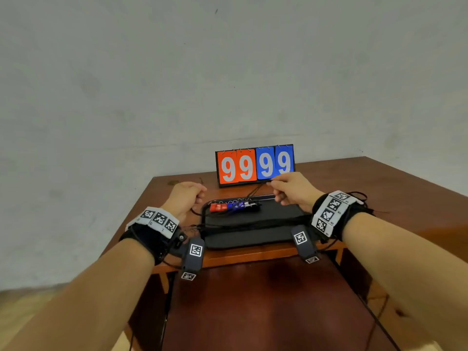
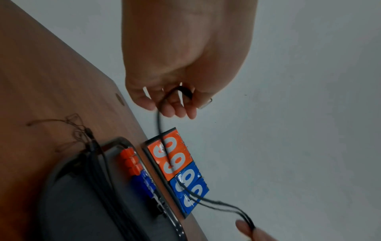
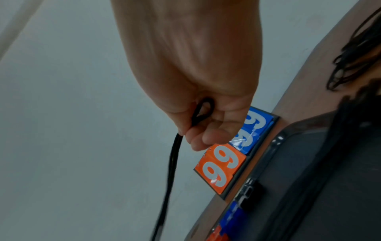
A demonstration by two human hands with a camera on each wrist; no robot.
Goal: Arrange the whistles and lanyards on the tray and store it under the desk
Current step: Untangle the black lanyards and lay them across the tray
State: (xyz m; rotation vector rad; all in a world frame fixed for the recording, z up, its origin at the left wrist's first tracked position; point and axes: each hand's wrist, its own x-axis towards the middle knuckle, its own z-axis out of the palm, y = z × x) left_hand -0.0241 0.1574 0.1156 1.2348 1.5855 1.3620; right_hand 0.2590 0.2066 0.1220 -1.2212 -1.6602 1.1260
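A black tray (image 1: 278, 211) lies on the wooden desk (image 1: 379, 186). Red, blue and black whistles (image 1: 235, 206) sit in a row along its far edge. A bundle of black lanyards (image 1: 253, 225) stretches across the tray, with ends spilling off both sides. One black cord (image 2: 158, 122) is held raised above the whistles between both hands. My left hand (image 1: 200, 196) curls its fingers (image 2: 175, 109) round one end. My right hand (image 1: 276, 191) pinches the other end as a small loop (image 3: 203, 107), and the cord (image 3: 171, 171) trails away from it.
A flip scoreboard (image 1: 254, 164) reading 99 in orange and 99 in blue stands just behind the tray, against the grey wall. Below the desk's front edge there is a dark brown surface (image 1: 253, 300). Wrist-camera cables hang near both forearms.
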